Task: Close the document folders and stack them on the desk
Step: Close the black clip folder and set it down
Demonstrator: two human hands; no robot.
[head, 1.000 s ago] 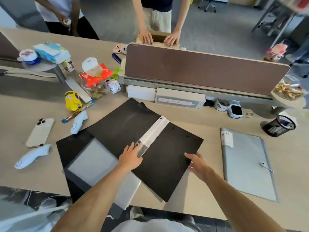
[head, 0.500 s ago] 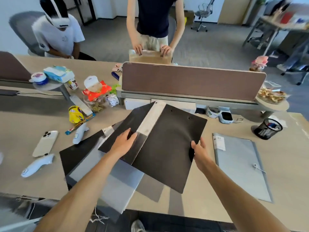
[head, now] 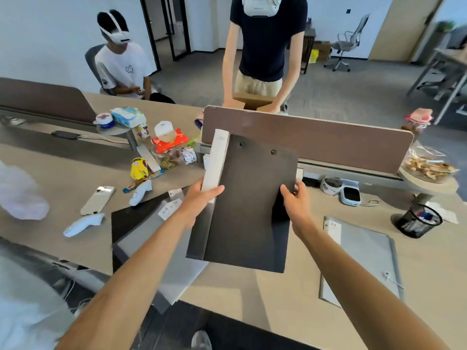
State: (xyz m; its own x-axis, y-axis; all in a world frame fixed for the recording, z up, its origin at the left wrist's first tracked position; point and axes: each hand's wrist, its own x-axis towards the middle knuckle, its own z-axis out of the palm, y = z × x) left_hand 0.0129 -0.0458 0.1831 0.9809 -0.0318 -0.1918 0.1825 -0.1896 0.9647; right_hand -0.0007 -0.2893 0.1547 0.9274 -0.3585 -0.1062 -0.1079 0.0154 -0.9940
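Note:
A black folder (head: 249, 205) with a white spine label is folded shut and held up above the desk (head: 290, 294). My left hand (head: 201, 198) grips its spine side, thumb across the front cover. My right hand (head: 295, 200) grips its right edge. Under it on the desk lies a second black folder (head: 136, 215), open, with grey sleeves and an "A4" label. A grey folder (head: 364, 258), closed with a string tie, lies flat at the right.
A brown divider panel (head: 316, 137) stands behind the folder. Snacks, a phone (head: 97, 199) and two white controllers (head: 83, 223) lie on the left. A black mesh pen cup (head: 418, 221) stands at the right. Two people are beyond the desk.
The black folder lay open on the desk; both hands have lifted it, folded it shut and turned it more upright. The view has tilted up.

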